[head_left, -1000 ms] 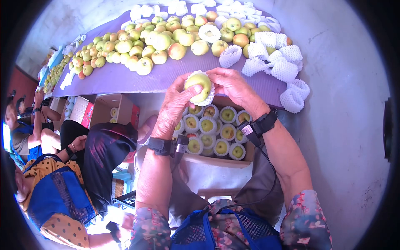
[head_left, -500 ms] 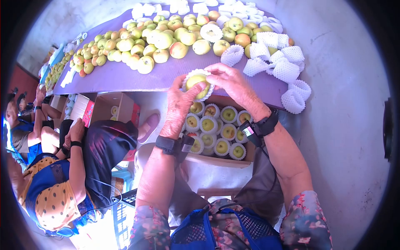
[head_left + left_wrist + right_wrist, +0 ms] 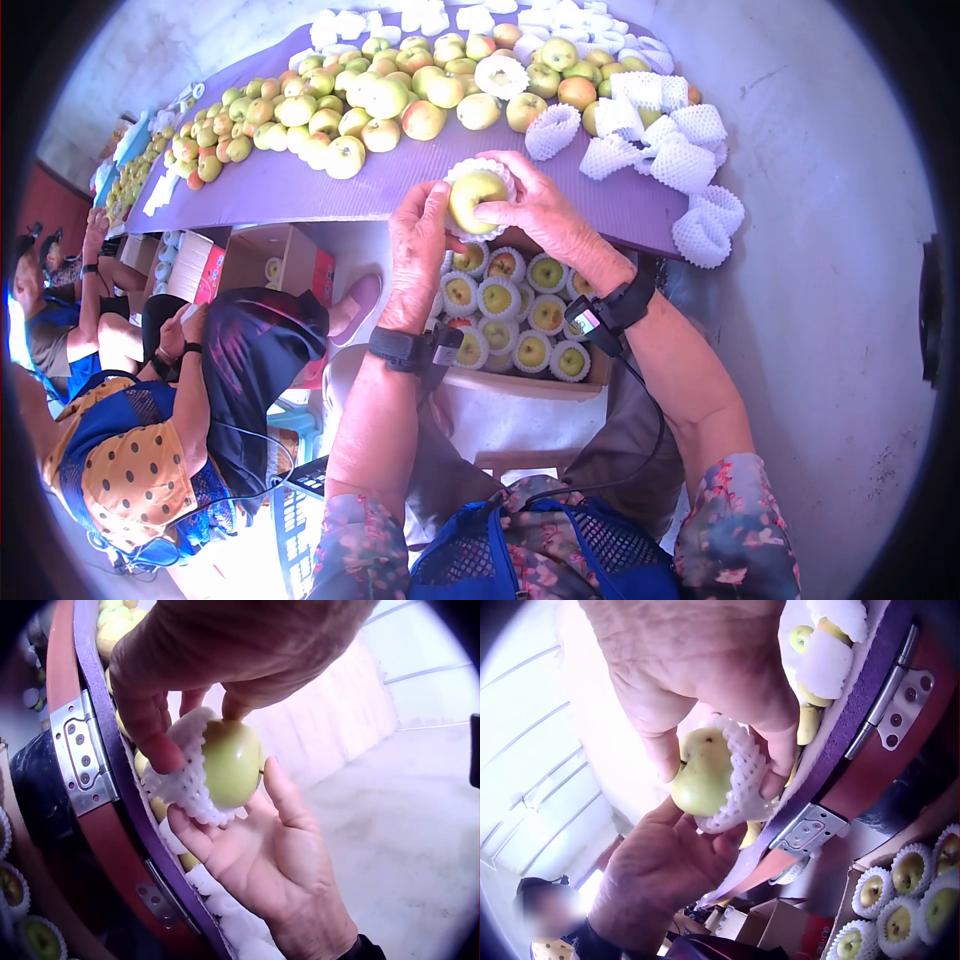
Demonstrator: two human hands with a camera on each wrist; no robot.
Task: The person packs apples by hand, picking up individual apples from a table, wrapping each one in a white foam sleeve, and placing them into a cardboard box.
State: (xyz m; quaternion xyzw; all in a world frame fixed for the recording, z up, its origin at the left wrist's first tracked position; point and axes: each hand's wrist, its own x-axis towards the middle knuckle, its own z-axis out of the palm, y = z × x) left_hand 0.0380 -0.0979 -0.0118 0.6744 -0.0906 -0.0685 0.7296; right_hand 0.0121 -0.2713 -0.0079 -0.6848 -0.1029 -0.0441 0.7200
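Note:
Both hands hold a yellow-green apple (image 3: 477, 200) partly inside a white foam net (image 3: 746, 780), above the table's near edge. My right hand (image 3: 555, 218) cups it from the right, thumb across the apple and fingers behind the net. From the left, my left hand (image 3: 418, 250) grips at the net's rim. In the left wrist view, a left fingertip presses the net (image 3: 187, 765) and the left thumb touches the apple (image 3: 234, 761). The net covers the apple's far side; its stem end is bare.
A purple-covered table (image 3: 300, 195) carries many loose apples (image 3: 385, 97) and a heap of foam nets (image 3: 685, 155) at right. Below, a cardboard box (image 3: 520, 385) holds netted apples (image 3: 497, 297). Another person (image 3: 140, 470) sits at left, near more boxes (image 3: 262, 255).
The right hand has moved from the net's edge to hold the apple, thumb across it. The left thumb has drawn off the apple's front to the rim. The neighbour's hands have come together over the lap.

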